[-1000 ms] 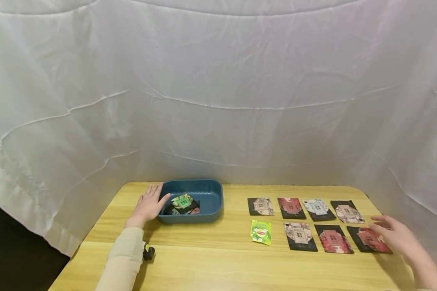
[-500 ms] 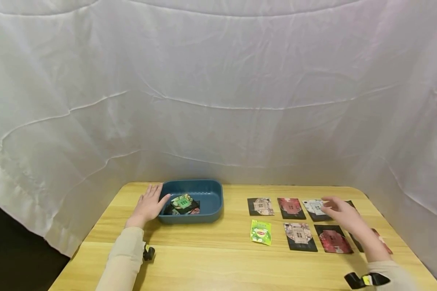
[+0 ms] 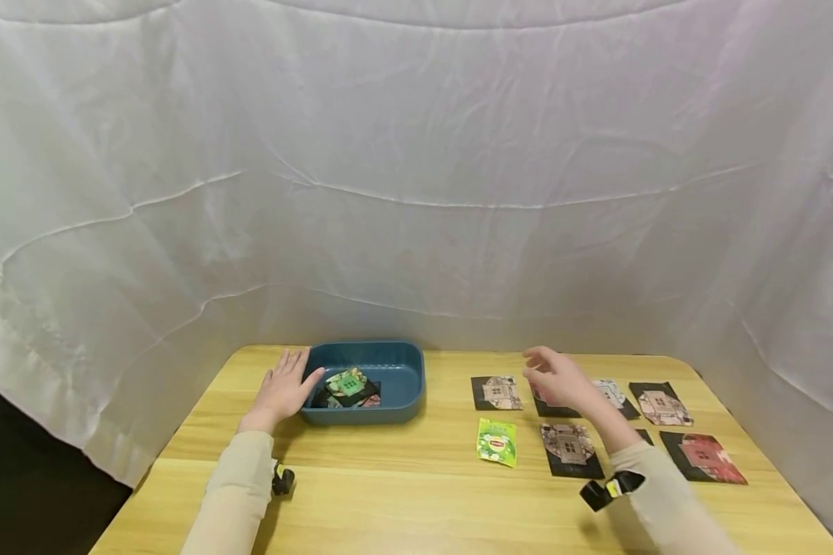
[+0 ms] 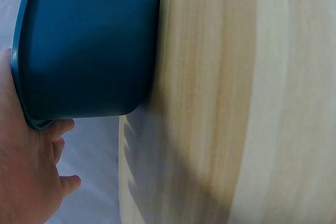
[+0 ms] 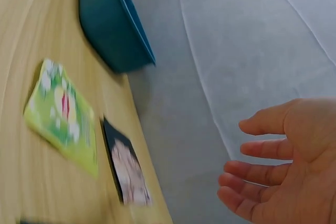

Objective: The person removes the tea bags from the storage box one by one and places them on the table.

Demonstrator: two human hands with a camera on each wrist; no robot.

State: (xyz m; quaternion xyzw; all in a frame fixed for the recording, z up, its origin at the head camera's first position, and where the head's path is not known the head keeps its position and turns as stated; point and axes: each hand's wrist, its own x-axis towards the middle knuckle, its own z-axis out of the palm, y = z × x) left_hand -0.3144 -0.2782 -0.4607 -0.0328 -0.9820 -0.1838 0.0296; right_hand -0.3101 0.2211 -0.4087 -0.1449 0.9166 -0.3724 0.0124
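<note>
Blue bin [image 3: 364, 417], long axis left-to-right, left hand [image 3: 282, 394] spread at its rim, right hand [image 3: 562, 382] loosely spread.

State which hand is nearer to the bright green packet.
Right. The right hand hovers beyond the green packet, to its right; the left hand is farther away, touching the left end of the blue tray.

At the left hand [image 3: 278, 391], a blue rounded-rectangular plastic tub [image 3: 361, 417]; left of the right hand [image 3: 562, 379], a flat green sachet [image 3: 497, 442] with white blotches; beneath both, a yellow wood-grained bench [image 3: 416, 501].
</note>
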